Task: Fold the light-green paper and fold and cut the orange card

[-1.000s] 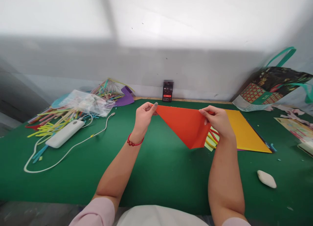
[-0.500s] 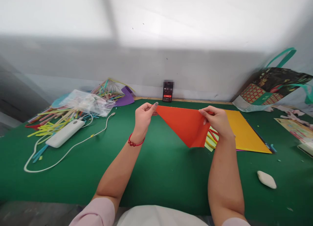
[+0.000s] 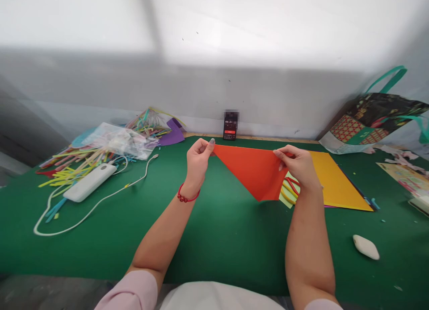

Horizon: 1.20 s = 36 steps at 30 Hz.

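A sheet of orange-red paper [image 3: 251, 169], folded along its top edge, is held up above the green table [image 3: 214, 238]. My left hand [image 3: 199, 160] pinches its pointed left corner between thumb and fingers. Further right, my right hand [image 3: 295, 162] grips the top edge, with thumb in front and the other fingers partly hidden. The lower part of the paper hangs down to a blunt tip. Behind my right wrist, red and yellow curved handles [image 3: 288, 191], perhaps of scissors, rest on pale green paper and are partly covered.
Yellow sheets [image 3: 338, 185] lie right of my right hand, and a white rounded object [image 3: 366, 247] sits nearer. On the left are a white power bank [image 3: 90, 183] with its cable and many coloured paper strips [image 3: 63, 176]. A phone [image 3: 230, 127] leans at the wall; a patterned bag [image 3: 372, 122] stands right.
My left hand has shifted very slightly up, its thumb moving a little left on the paper's corner. The paper's hanging tip has risen slightly. My right hand keeps its hold.
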Tool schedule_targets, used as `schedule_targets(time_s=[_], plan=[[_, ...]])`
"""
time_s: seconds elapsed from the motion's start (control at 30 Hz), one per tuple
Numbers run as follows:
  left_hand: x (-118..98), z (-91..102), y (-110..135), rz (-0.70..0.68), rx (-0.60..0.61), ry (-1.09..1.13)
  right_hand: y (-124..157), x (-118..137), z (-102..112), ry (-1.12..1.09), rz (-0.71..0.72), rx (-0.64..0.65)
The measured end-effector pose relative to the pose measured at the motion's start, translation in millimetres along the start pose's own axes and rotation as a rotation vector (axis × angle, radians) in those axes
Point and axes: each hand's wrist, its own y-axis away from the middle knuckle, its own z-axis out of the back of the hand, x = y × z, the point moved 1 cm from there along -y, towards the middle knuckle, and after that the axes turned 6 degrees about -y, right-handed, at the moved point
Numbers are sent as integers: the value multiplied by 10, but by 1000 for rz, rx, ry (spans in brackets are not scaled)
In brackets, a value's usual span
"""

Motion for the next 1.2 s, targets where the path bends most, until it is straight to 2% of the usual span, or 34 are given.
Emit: schedule_targets(time_s=[0.27,0.77,0.97,1.2], plan=[[7,3,-1,19,94,-22,3,-12,27,-20,-33,-17],[-1,5,40,-167,-216,-139,-7,29,-54,1,1,36],[16,52,-27,-115,-136,-69,-5,41,-113,13,2,37],[3,12,-13,-40,-38,5,-11,-3,-17,12,-39,-17]])
